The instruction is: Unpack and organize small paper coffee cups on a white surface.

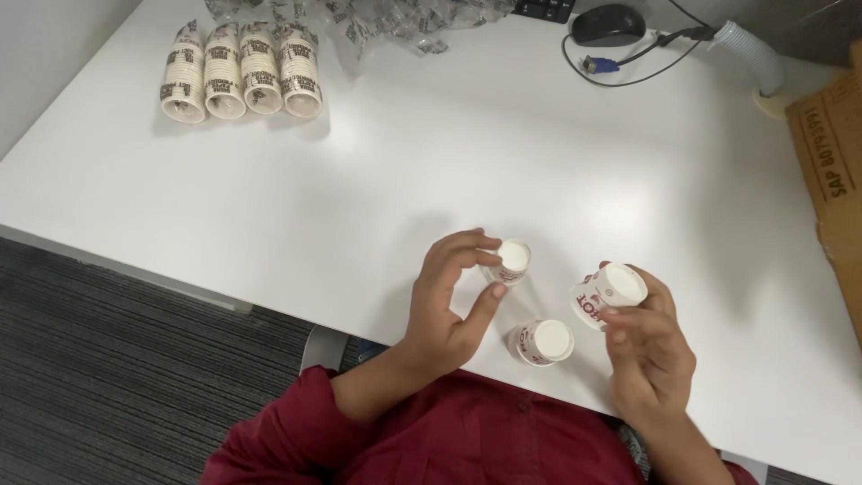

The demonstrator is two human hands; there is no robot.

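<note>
White tabletop [377, 171] over grey carpet; person in a dark red sleeve seated at its near edge.

Left hand [446, 301]: fingers curled in a loose ring, thumb and forefinger tips pinching the side of a small upturned paper cup [512, 261] that stands base-up on the tabletop.

Right hand [648, 346]: fingers closed round a second cup [608, 294], lifted clear and tilted, base toward the camera.

Third cup [542, 342] stands upturned between the two hands, near the table's near edge, touched by neither.

Far left: four sleeves of stacked cups [241, 70] lying side by side. Crumpled clear wrap [377, 18] behind them. Mouse [608, 23] and cable far right; cardboard box [831, 162] at the right edge.

Risks, as I judge them: the cups look light, so a brushing wrist or sleeve could knock the third cup off the near edge. A hard pinch could dent the thin wall. The tilted cup could slip if the grip loosens.
</note>
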